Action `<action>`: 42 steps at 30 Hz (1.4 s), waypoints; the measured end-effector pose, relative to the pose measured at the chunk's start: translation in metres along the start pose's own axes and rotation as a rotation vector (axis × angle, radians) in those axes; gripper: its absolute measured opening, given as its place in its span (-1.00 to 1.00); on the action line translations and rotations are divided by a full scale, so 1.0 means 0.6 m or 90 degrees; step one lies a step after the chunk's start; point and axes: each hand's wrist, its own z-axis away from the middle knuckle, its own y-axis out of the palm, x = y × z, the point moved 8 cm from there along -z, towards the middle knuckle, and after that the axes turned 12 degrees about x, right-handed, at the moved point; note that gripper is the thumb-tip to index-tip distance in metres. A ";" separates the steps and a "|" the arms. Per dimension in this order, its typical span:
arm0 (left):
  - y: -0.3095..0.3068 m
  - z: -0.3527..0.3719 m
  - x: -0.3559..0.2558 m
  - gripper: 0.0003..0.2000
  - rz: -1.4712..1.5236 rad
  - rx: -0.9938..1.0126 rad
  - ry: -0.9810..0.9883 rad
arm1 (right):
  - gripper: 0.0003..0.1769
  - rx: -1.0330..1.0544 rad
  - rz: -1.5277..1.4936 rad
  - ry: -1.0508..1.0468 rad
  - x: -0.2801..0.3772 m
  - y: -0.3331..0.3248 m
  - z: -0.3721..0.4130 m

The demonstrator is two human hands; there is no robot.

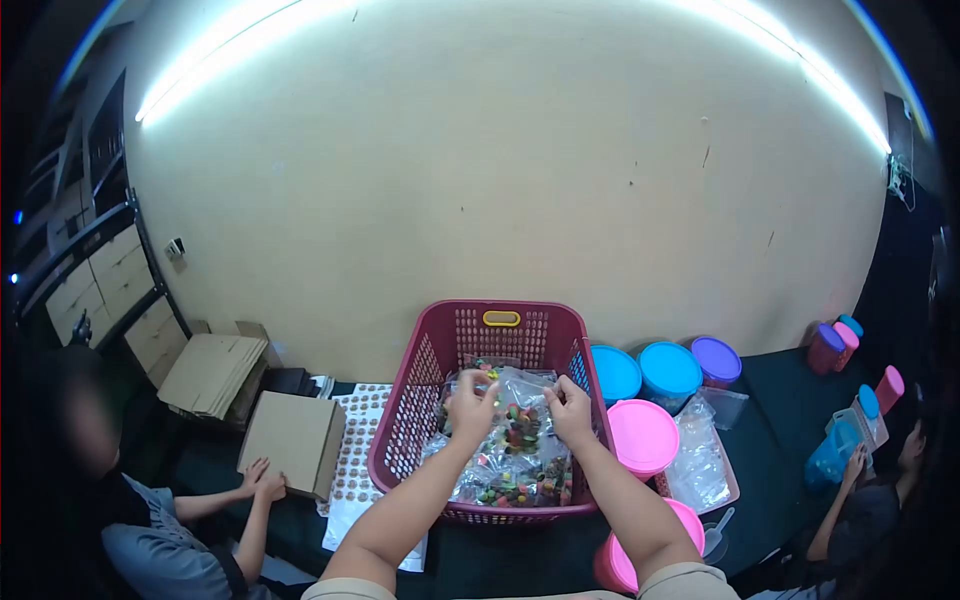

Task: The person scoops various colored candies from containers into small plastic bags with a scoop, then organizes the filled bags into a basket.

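Note:
A clear plastic bag of colourful candies (pixel 523 388) is stretched between my two hands over the basket. My left hand (pixel 472 405) is closed, its fingers curled at the bag's left side. On the other side, my right hand (pixel 571 411) pinches the bag's upper right edge. Below them, a maroon laundry basket (pixel 400 440) with a yellow handle insert holds several similar bags of candies (pixel 515 490). The bag's lower end is hard to tell apart from those beneath it.
Left, a co-worker's hands (pixel 262 478) rest on a cardboard box (pixel 292 435) beside a sticker sheet (pixel 362 440). Pink-lidded tubs (pixel 643 437), blue-lidded tubs (pixel 670 368) and a tray of clear bags (pixel 735 490) stand right. Another person (pixel 870 515) handles a blue container (pixel 835 455).

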 end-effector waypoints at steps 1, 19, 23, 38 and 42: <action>-0.026 0.012 -0.038 -0.77 -0.095 -0.085 0.060 | -0.75 0.011 0.010 -0.006 0.007 0.004 -0.001; 0.038 0.010 -0.022 -0.72 0.058 0.186 0.093 | -0.56 0.047 0.122 -0.035 0.007 0.029 -0.007; 0.033 0.011 -0.022 -0.72 0.149 0.173 0.092 | -0.67 0.158 -0.128 0.114 -0.049 0.052 -0.008; 0.041 0.010 0.007 -0.87 0.196 0.218 -0.018 | -0.76 0.180 -0.389 0.171 -0.016 0.065 0.000; 0.040 0.011 -0.007 -0.88 0.168 0.233 -0.012 | -0.73 0.295 -0.297 0.193 -0.023 0.082 0.000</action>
